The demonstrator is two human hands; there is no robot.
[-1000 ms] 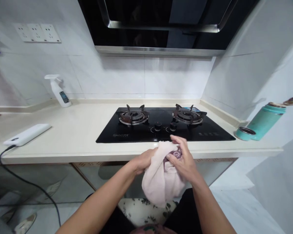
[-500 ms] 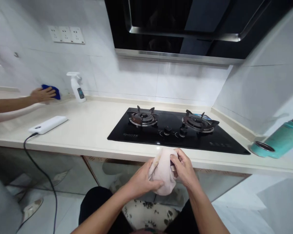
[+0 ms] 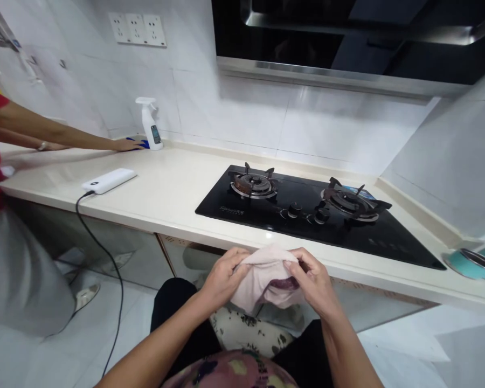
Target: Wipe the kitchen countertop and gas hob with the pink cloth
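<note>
Pale pink cloth is hanging in loose folds between the 2 hands, at the counter's front edge; contact with the edge is not resolving. A dark maroon patch is showing at its lower right. Left hand is pinching the left edge, thumb against fingers; right hand is gripping the right edge. The cooktop is bearing pale lettering opening with "S", remainder illegible. The spray bottle is carrying a dark label, text too small to read.

A kitchen — gas hob, range hood, long counter.
</note>
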